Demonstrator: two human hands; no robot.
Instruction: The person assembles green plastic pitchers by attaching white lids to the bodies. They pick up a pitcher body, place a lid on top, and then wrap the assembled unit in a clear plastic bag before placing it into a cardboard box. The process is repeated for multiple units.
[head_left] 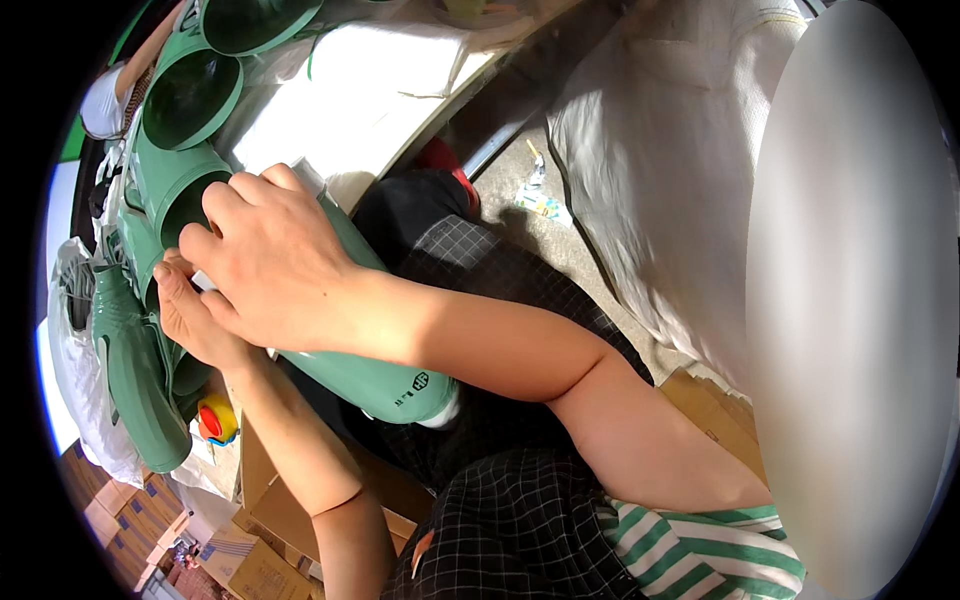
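A green thermos flask [390, 385] lies tilted across my lap, its rounded base toward me and a dark printed mark near it. My right hand [275, 235] is closed over its far end, fingers curled and knuckles up. Just below, my left hand [195, 320] is closed at the same end, its thumb raised; its other fingers are partly hidden by the right hand. A small white piece [204, 281] shows between the two hands, too covered to name. The flask's neck is hidden behind my hands.
Open-ended green casings [195, 98] line the table's left side. A green thermos with a handle [140, 375] stands beside a plastic bag [75, 330]. Nearby is a yellow and red round object [214, 420]. White sacks [650, 190] stand at right; cardboard boxes [250, 570] are lower left.
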